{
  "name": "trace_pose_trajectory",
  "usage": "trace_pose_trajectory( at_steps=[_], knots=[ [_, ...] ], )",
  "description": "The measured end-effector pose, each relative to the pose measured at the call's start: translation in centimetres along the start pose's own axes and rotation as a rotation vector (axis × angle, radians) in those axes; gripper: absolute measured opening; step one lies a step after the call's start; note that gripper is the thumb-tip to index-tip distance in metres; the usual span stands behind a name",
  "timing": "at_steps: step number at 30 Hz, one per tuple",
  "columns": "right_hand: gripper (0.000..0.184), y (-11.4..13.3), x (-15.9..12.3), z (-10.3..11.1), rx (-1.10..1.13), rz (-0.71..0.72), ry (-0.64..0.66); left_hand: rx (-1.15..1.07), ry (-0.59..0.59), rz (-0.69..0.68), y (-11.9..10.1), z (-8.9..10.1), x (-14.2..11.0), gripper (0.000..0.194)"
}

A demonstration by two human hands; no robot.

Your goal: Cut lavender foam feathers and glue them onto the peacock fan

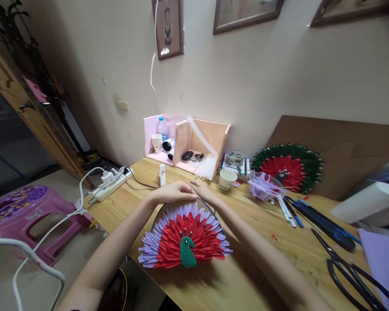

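Note:
A paper peacock fan (185, 236) with red inner petals, lilac outer petals and a green bird body lies on the wooden table (246, 268). My left hand (176, 192) and my right hand (203, 192) meet at its far top edge. The fingers of both are curled and pinched together on the lilac petals there. A thin blue wire hoop arcs around the fan under my right hand.
A green and red fan (288, 167) leans at the back right. Loose lilac petals (265, 186), a paper cup (227, 178), pens (290, 212) and black scissors (353, 270) lie nearby. A pink cardboard organiser (194, 144) stands at the wall. A power strip (112, 183) lies left. A pink stool (22, 216) stands on the floor.

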State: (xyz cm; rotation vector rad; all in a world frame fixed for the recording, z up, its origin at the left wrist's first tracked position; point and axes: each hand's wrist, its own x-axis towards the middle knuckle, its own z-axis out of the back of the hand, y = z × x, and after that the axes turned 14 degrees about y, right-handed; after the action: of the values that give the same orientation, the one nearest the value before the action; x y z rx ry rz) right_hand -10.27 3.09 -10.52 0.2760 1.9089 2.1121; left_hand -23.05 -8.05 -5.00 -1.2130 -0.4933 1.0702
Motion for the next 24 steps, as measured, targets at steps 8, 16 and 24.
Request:
trace_pose_trajectory(
  at_steps=[8, 16, 24],
  knots=[
    [0.036, -1.4, -19.2, 5.5, 0.183, -0.212, 0.065, -0.066, 0.113, -0.008, -1.0, -2.8, 10.9, 0.031],
    [0.033, -4.0, -27.0, 6.3, 0.340, -0.148, -0.458, -0.138, 0.039, -0.051, -2.9, -5.8, 17.7, 0.043],
    [0.032, -6.7, -31.2, 7.6, 0.481, 0.098, -0.844, -0.545, -0.217, 0.020, 1.0, -7.1, 16.7, 0.048]
  ],
)
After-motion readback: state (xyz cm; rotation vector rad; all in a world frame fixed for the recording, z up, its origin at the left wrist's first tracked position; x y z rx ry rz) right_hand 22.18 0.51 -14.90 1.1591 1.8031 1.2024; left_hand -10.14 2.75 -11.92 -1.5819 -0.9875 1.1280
